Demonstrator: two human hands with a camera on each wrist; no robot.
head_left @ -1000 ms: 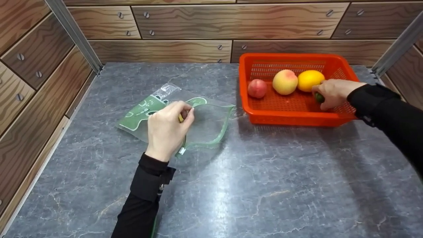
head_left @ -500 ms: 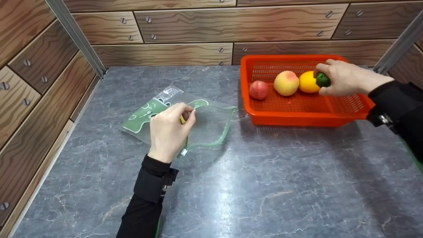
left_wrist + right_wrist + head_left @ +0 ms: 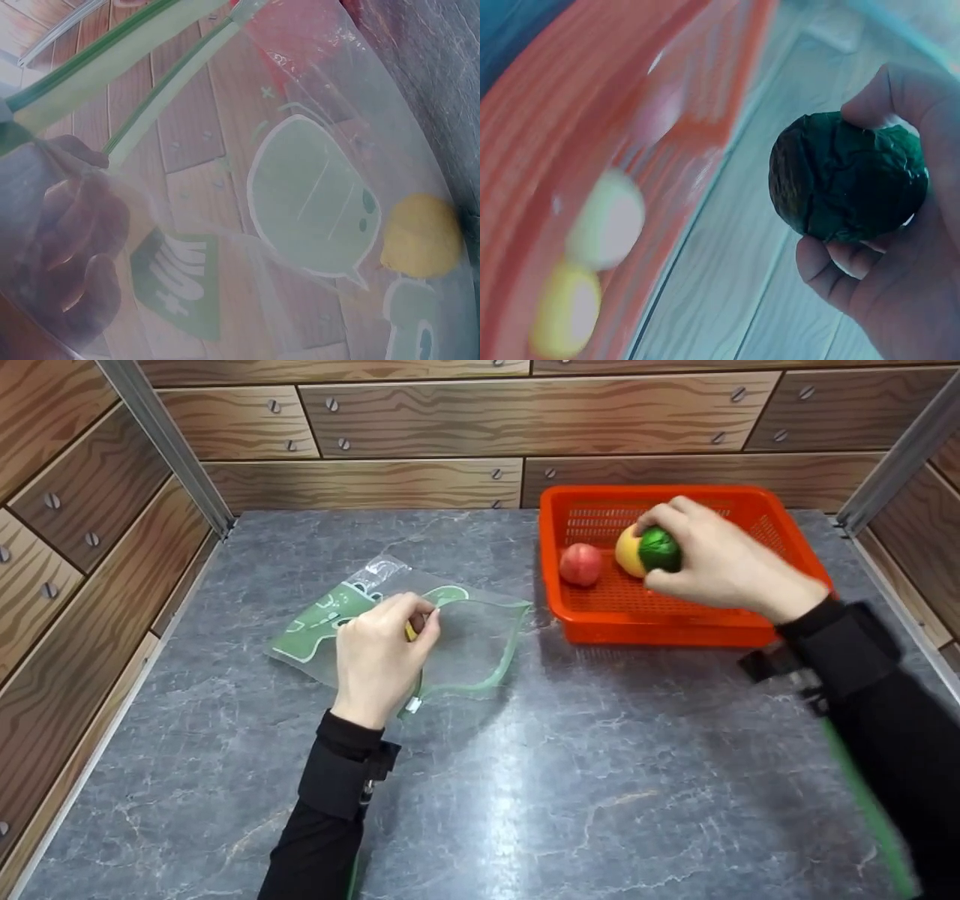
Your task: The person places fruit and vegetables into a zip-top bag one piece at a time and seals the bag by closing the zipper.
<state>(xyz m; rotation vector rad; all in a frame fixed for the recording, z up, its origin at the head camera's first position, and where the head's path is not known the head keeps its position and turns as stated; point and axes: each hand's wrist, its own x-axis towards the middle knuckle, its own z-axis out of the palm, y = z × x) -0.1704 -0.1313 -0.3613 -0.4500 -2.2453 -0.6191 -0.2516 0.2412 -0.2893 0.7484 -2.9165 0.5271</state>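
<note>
Your right hand [image 3: 716, 559] has thumb and fingers curled round a crinkled green ball [image 3: 660, 549], spread about its width; in the head view it appears over the orange-red basket [image 3: 667, 632], partly covering a pale peach [image 3: 628, 552]. Your left hand [image 3: 382, 652] pinches the clear bag [image 3: 469, 649] near its gaping mouth; a lemon [image 3: 424, 235] shows through the film.
</note>
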